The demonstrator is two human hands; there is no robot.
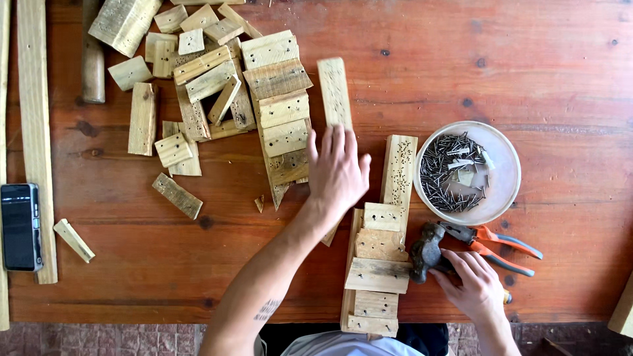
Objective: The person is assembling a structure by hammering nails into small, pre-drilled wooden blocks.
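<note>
On the reddish-brown wooden counter [541, 79], the left hand [336, 171] lies flat with its fingers [337, 142] spread and extended toward twelve o'clock, the tips touching the lower end of a pale, nail-holed wooden slat [334, 91]; it grips nothing. At five o'clock from it, the right hand [476, 285] has its fingers [461, 262] curled loosely over the handle of a dark-headed hammer [427, 252], resting on it rather than clenched tight. The hammer head sits just beside a stack of short pale wood blocks on a long slat [378, 267]. At one o'clock from the right hand lie orange-handled pliers [498, 244], and beyond them a round white dish of grey nails [504, 158]. A heap of wooden offcuts [217, 86] fills the ten o'clock area, and a black phone [20, 226] lies at nine o'clock.
</note>
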